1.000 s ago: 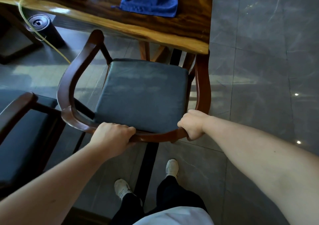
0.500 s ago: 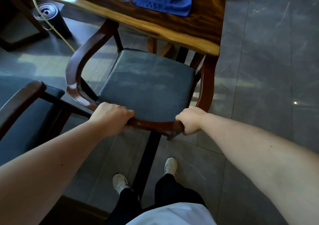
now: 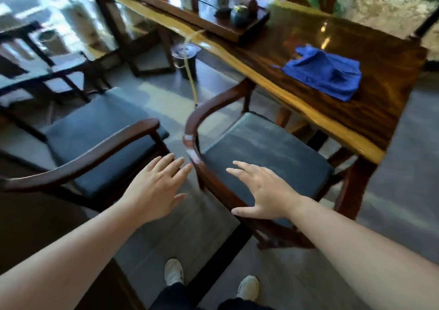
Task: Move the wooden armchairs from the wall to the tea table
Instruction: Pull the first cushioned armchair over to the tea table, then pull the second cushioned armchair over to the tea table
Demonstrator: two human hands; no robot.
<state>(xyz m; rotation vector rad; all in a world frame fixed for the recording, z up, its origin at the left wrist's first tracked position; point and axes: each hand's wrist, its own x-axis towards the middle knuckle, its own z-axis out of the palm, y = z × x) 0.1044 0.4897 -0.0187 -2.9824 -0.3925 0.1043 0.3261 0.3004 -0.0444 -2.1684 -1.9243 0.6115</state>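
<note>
Beside curved wooden armchair, splayed hands

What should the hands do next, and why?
Probably reach left and take hold of the second armchair. The first armchair already sits with its front under the tea table, and both hands are open with no grip on it: the left hand hovers between the chairs, and the right hand hovers over the first chair's back rail.

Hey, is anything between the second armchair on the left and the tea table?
Nothing visible does. Bare floor lies between the left armchair and the tea table; the black bucket sits farther along, under the table's edge.
</note>
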